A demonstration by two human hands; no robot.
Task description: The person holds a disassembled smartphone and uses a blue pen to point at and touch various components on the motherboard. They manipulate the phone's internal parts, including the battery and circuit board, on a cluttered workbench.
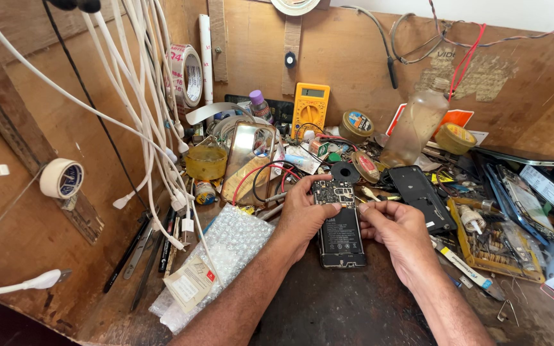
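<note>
1. Lying on the dark workbench (341, 307), an opened phone (340, 224) with its back off is gripped by both hands.
2. Its left edge is pinched by the left hand (299, 214).
3. Its right edge is pinched by the right hand (397, 232).
4. A yellow multimeter (310, 109) is seen behind.

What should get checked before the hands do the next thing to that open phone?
1. Phone flat on the bench: ok, it lies back-up with its circuit board showing.
2. Left hand steadying it: ok, fingers grip the upper left edge.
3. Right hand in place: ok, thumb and fingertips rest at the right edge near the board.
4. Tool ready: not ok, neither hand holds one; tweezers lie off to the left.
5. Back cover safe: ok, it lies apart on the right.
6. Room to work: not ok, wires, tape rolls and parts crowd close behind the phone.
</note>
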